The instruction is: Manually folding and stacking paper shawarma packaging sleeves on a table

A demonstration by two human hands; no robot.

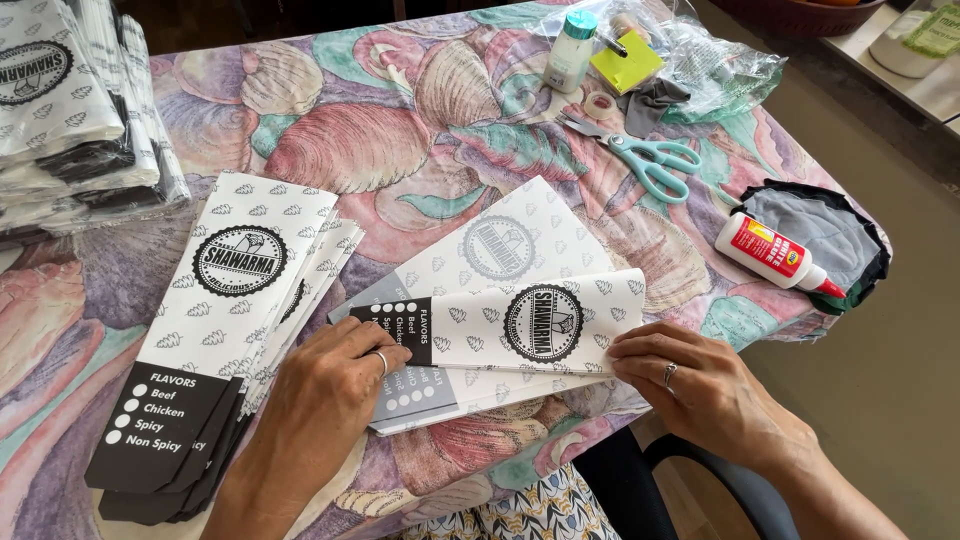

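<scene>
Fingers press folded paper sleeve; sheets beneath partly hidden.

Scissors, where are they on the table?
In the head view the scissors with light teal handles lie on the far right part of the shell-patterned tablecloth, between the small tape roll and the white glue bottle.

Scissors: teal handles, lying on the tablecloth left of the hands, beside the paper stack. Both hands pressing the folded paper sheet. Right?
Not left. The head view shows the scissors at upper right, near the glue bottle. Left hand and right hand do press the folded paper sheet.
</scene>
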